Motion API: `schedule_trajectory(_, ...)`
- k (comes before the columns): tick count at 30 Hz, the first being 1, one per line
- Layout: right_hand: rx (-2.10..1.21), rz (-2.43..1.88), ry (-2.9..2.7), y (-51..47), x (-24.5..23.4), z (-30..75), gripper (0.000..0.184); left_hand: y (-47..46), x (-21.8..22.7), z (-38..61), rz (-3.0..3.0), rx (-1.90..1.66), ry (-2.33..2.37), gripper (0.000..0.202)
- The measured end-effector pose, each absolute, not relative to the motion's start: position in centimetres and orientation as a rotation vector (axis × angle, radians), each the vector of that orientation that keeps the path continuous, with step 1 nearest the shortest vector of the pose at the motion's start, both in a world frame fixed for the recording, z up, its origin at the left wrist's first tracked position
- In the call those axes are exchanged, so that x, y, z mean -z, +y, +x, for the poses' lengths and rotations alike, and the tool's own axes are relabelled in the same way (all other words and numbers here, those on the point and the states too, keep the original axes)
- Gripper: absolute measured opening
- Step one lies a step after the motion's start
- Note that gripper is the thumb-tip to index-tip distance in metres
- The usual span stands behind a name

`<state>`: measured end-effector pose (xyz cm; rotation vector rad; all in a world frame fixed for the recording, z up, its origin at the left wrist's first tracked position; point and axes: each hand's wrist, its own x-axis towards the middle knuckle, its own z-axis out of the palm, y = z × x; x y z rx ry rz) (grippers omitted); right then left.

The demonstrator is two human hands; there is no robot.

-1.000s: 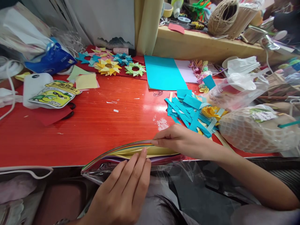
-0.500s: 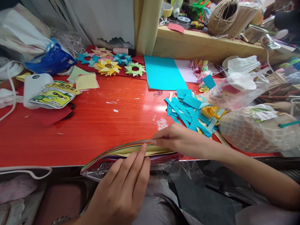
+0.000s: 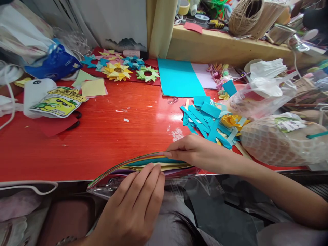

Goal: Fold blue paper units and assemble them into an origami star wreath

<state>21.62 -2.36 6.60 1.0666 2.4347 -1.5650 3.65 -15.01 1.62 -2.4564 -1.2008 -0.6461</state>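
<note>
A stack of coloured paper sheets [image 3: 123,165] in a clear plastic sleeve lies over the front edge of the red table [image 3: 102,136]. My right hand [image 3: 197,152] pinches the upper sheets and lifts them, so the stack gapes open. My left hand [image 3: 133,208] comes from below with its fingers together, their tips pressed against the lower sheets in the gap. Teal and yellow sheets show between the two hands.
Cut teal paper strips [image 3: 207,119] lie in a pile right of centre, with a teal sheet [image 3: 179,78] behind. Folded paper stars [image 3: 118,70] sit at the back. Plastic bags [image 3: 279,140] crowd the right, a yellow printed pouch [image 3: 55,102] the left. A twine ball [image 3: 246,15] stands on the shelf.
My right hand has raised the upper sheets a little more, widening the gap so a teal sheet shows. My left fingertips slid slightly down along the lower sheets.
</note>
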Motion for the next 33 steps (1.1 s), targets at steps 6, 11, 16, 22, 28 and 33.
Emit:
schedule_trajectory(6,1.565,1.069,2.437,-2.4,-6.7,21.6,0.032,-14.5,-2.6,3.4,-2.504,0.602,-1.185,0.028)
schedule_trajectory(11,1.562,1.059,2.439,-2.3,-6.6,21.6,0.032,-14.2,-2.9,3.3,-2.506,0.554,-1.175,0.028)
schedule_trajectory(16,1.538,1.055,2.449,-2.2,-6.7,21.5,0.033,-14.5,-2.5,3.3,-2.518,0.560,-1.180,0.030)
schedule_trajectory(22,1.499,1.058,2.473,-2.3,-6.8,21.5,0.035,-14.8,-2.1,3.4,-2.510,0.623,-1.200,0.033)
schedule_trajectory(28,1.482,1.065,2.484,-2.4,-6.8,21.4,0.034,-14.5,-3.7,2.6,-2.623,0.627,-1.220,0.032)
schedule_trajectory(33,1.410,1.111,2.514,-2.6,-7.0,21.1,0.031,-13.4,-5.4,1.9,-2.600,0.604,-1.224,0.035)
